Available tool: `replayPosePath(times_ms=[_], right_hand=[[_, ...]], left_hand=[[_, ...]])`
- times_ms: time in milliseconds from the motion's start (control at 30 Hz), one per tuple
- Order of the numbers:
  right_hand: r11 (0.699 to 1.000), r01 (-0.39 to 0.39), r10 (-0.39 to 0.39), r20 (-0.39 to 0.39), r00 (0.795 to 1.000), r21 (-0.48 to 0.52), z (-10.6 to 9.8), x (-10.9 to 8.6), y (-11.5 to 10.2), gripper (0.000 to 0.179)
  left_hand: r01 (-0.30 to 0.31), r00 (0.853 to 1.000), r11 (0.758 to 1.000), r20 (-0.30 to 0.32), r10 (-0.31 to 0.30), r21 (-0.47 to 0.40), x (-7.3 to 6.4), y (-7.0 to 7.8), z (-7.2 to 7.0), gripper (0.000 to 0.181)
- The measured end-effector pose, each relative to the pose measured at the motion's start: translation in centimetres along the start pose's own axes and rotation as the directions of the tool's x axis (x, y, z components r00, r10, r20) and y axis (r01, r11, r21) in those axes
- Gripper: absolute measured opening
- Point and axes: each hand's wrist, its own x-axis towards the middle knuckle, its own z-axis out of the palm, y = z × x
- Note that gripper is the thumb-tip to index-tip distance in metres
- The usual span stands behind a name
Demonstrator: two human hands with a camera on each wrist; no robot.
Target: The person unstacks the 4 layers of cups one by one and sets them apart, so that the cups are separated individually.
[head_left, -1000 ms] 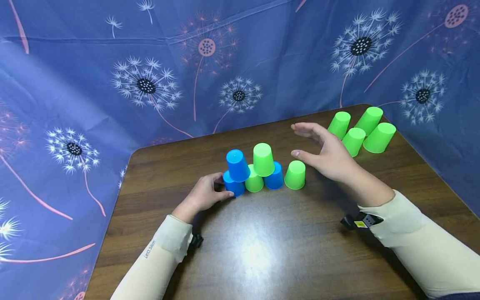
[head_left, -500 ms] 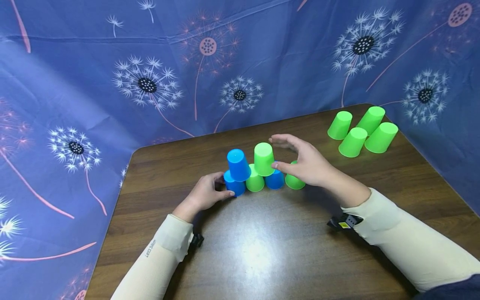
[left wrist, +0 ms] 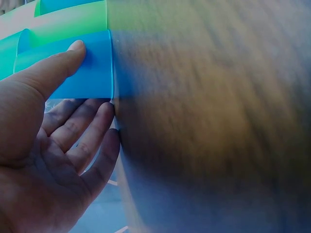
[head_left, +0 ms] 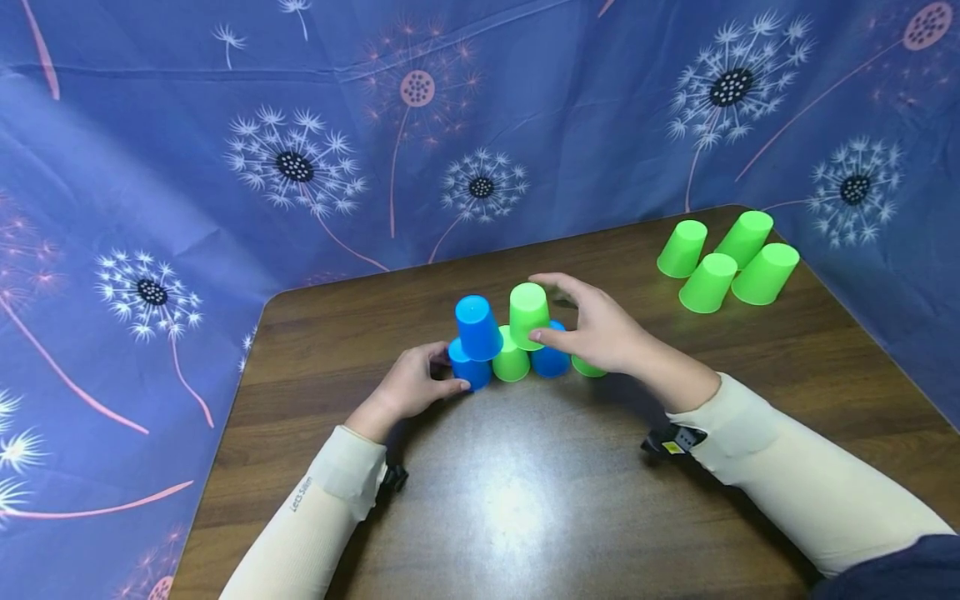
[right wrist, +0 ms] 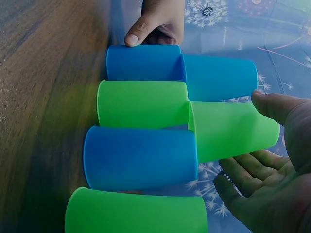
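Note:
In the head view a row of upside-down plastic cups stands with two more on top. My left hand [head_left: 408,382] holds the lower blue cup [left wrist: 92,65] at the row's left end, thumb on its near side, fingers behind. On the lower blue and green cups sits the upper blue cup [head_left: 477,329]. My right hand [head_left: 600,329] is around the upper green cup [head_left: 528,312], fingers spread, thumb overlapping its front and fingertips close behind. Under it are the lower green cup [right wrist: 141,104] and the second lower blue cup [right wrist: 138,158]. My right hand partly hides the end green cup [head_left: 588,367].
Several green cups [head_left: 707,283] stand upside down at the back right of the brown wooden table [head_left: 450,517]. A blue dandelion-print cloth [head_left: 570,125] hangs along the table's far edge and sides.
My right hand has moved left from beside the back-right cups to the upper green cup, now covering much of the end green cup. My left hand stays on the lower blue cup.

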Motion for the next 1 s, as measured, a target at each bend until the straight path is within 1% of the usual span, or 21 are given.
replayPosePath(times_ms=[200,400,567,833,1000], right_hand=[[1.000,-0.009,0.009,0.012,1.000,-0.002,0.5,0.3,0.2,0.067],[1.000,-0.012,0.012,-0.013,1.000,0.011,0.6,0.4,0.3,0.059],[1.000,-0.008,0.009,-0.030,1.000,0.020,0.6,0.4,0.3,0.057],[1.000,0.014,-0.012,-0.100,0.995,0.022,-0.2,0.1,0.1,0.059],[0.999,0.043,-0.038,-0.164,0.986,0.026,-1.3,-0.2,0.2,0.057]], left_hand=[[0.000,1.000,1.000,0.001,0.000,0.009,0.1,0.0,0.0,0.052],[0.007,1.000,1.000,-0.003,-0.007,0.017,0.1,0.0,0.1,0.052],[0.013,1.000,1.000,0.001,-0.013,0.016,0.1,0.0,0.1,0.052],[0.014,1.000,1.000,0.001,-0.014,0.014,0.0,0.0,0.0,0.052],[0.010,1.000,1.000,-0.001,-0.010,0.009,0.0,-0.2,0.1,0.052]])
